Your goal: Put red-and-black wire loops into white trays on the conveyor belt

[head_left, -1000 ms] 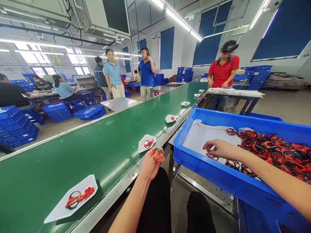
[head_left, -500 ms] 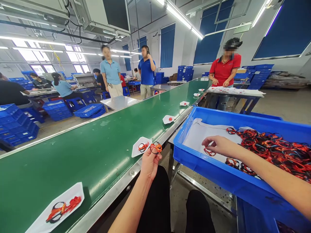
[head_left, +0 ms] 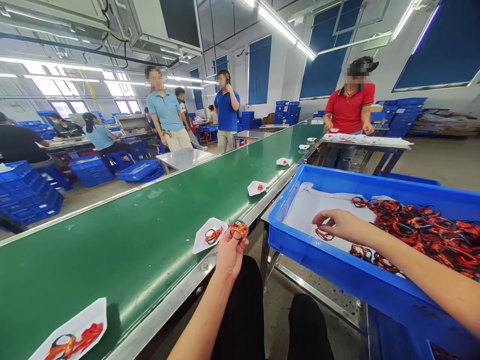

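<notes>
My left hand (head_left: 229, 255) is closed on a red-orange and black hair tie (head_left: 239, 229), held up over the near edge of the green conveyor belt (head_left: 150, 235). Just left of it, a white tray (head_left: 200, 241) rides on the belt with a similar hair tie (head_left: 213, 235) in it. Inside the blue bin (head_left: 318, 257), my right hand (head_left: 340, 223) has its fingers bent down and pinched on another hair tie (head_left: 324, 234), above white lining. A heap of hair ties (head_left: 420, 225) fills the bin's right side.
Another white tray (head_left: 95, 312) with red and black pieces lies at the belt's near left. Several small trays (head_left: 257, 188) line the belt farther off. A person in red (head_left: 348, 110) stands at a table on the right. Two people in blue stand beyond the belt.
The trays on the belt have shifted toward me and to the left. Both my hands have stayed nearly in place. The person in red has raised a small tray.
</notes>
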